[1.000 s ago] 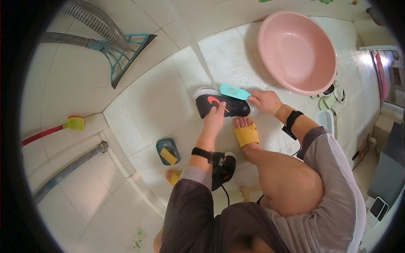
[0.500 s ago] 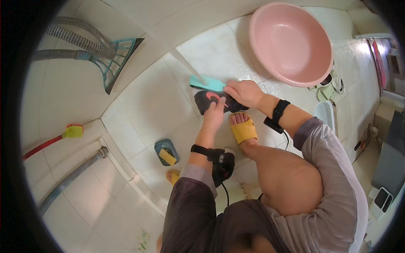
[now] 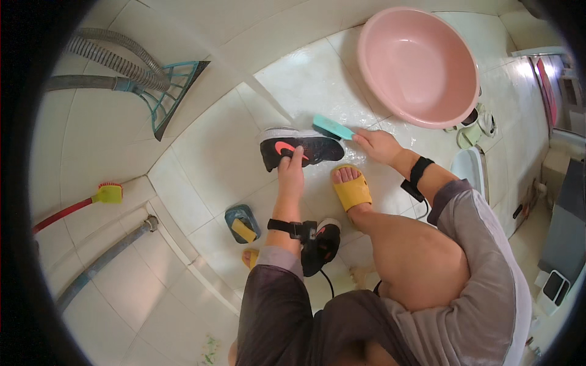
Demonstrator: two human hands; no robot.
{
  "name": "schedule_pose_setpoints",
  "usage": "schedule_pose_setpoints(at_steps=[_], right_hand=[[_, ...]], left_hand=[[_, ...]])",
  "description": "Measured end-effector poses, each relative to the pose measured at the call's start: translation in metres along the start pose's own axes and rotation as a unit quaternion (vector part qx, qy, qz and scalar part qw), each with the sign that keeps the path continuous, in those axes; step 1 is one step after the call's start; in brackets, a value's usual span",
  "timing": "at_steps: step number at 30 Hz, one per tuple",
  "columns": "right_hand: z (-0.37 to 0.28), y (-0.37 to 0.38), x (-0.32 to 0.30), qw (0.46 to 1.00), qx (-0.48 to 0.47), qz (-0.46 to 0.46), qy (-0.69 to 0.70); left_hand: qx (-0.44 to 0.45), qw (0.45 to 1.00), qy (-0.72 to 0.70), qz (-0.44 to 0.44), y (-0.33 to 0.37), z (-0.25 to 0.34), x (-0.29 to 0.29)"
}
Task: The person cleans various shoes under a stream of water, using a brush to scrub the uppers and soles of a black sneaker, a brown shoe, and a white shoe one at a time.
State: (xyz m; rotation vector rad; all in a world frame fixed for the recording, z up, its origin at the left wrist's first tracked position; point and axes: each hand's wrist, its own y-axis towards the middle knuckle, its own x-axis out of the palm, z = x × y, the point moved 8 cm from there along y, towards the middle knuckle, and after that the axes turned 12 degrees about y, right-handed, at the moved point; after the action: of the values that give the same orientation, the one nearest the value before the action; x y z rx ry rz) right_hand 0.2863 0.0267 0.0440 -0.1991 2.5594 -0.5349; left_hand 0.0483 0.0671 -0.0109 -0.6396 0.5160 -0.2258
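My left hand (image 3: pixel 290 175) is closed on a black shoe (image 3: pixel 320 149) with a white sole and an orange-red side mark. The shoe lies on its side, its white sole edge turned away from me. In my right hand (image 3: pixel 379 147) is the handle of a turquoise scrubbing brush (image 3: pixel 332 127), its dark bristles facing down beside the shoe's sole. A thin stream of water (image 3: pixel 268 96) runs down from the upper left and ends just behind the shoe. A second black shoe (image 3: pixel 329 239) sits below my left wrist, partly hidden by a wrist strap.
A large pink basin (image 3: pixel 421 107) stands at the back right on wet tiles. A blue dish (image 3: pixel 237 215) with a yellow bar (image 3: pixel 244 230) is at the left. Beyond are a red-handled brush (image 3: pixel 108 193), a squeegee head (image 3: pixel 177 91), hoses and green-white shoes (image 3: pixel 473 131).
My right hand has drawn back to the right with the brush, off the shoe. The left hand has moved left and toward me, and the shoe has shifted left, showing its white sole edge.
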Motion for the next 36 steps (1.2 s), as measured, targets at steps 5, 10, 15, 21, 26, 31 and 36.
schedule_pose_setpoints(at_steps=[5,10,15,21,26,31,36], right_hand=[[-0.008,0.001,0.02,0.997,0.049,-0.014,-0.061],[0.045,-0.005,-0.009,0.987,0.117,0.071,-0.081],[0.032,-0.011,0.015,0.989,0.1,0.075,-0.076],[0.024,0.012,0.016,0.984,0.107,0.034,-0.136],[0.015,0.011,0.018,0.986,0.124,0.045,-0.105],[0.023,-0.006,0.035,0.988,0.141,0.027,-0.064],[0.026,0.002,0.027,0.988,0.136,0.055,-0.058]], left_hand=[[0.006,0.98,-0.199,0.028,0.001,0.002,0.003],[0.002,0.997,-0.082,0.009,0.013,-0.002,-0.016],[0.108,0.924,0.343,0.127,0.005,0.024,-0.03],[0.272,0.829,0.463,0.156,-0.006,0.064,-0.017],[0.313,0.822,0.47,0.067,-0.003,0.063,0.006],[-0.09,0.988,-0.055,-0.115,0.025,-0.008,-0.001],[-0.192,0.879,-0.425,-0.097,0.033,-0.038,0.019]])
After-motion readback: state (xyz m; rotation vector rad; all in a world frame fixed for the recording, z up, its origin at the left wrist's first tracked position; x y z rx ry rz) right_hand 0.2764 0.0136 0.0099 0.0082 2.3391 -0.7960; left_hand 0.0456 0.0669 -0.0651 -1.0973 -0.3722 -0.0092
